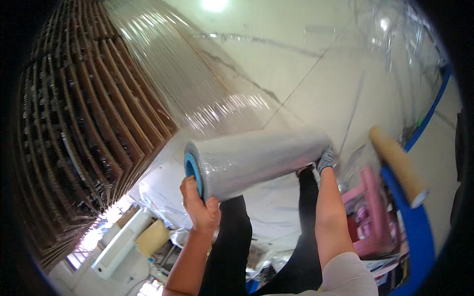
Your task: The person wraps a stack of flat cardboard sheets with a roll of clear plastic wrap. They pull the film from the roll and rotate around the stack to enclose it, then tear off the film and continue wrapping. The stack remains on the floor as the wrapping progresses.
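Note:
A large roll of clear stretch film (256, 160) lies across in front of my legs, held up between my two hands. My bare left hand (200, 204) grips its near-left end, with fingers hooked into the blue core. At the roll's right end is my right hand (326, 159) in a grey knit glove; its fingers are partly hidden by the roll's end. A wide sheet of film (173, 74) runs up and left beside a tall stack of brown corrugated boards (98, 113), whose layered edges face me.
On the right a brown cardboard tube (399, 165) leans near a pink plastic stool (370, 217) and a blue strip (419, 237). Loose clear film (390, 44) hangs at upper right. A long white box-like object (123, 241) and a yellowish block (152, 238) lie lower left.

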Tool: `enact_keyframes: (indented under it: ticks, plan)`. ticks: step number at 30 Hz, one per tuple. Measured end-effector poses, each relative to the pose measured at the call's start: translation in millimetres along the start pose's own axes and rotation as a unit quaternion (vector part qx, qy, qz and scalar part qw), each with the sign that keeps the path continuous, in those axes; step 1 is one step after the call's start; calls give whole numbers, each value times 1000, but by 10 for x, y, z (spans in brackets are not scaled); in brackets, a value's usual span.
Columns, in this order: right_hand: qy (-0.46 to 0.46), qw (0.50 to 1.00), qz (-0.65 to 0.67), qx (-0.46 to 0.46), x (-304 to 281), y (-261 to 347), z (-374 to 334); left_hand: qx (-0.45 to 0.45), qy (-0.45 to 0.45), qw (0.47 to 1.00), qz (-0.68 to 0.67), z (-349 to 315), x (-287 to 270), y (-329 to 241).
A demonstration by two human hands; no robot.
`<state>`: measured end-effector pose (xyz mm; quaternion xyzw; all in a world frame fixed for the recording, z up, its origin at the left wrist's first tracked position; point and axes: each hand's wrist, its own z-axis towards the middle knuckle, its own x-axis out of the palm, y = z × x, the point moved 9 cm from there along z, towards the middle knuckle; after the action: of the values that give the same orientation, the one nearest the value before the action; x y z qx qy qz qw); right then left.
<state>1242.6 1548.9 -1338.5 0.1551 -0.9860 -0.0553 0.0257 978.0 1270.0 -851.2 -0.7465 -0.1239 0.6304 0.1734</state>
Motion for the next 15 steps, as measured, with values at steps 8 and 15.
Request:
enact_keyframes:
  ticks: [8, 15]
  plan:
    - [-44, 986, 158, 13, -174, -2803, -416, 172, 111, 979, 26, -126, -765, 1176]
    - [-116, 969, 202, -81, -847, -3787, -1753, 84, 161, 983, -35, -472, -1699, 2206]
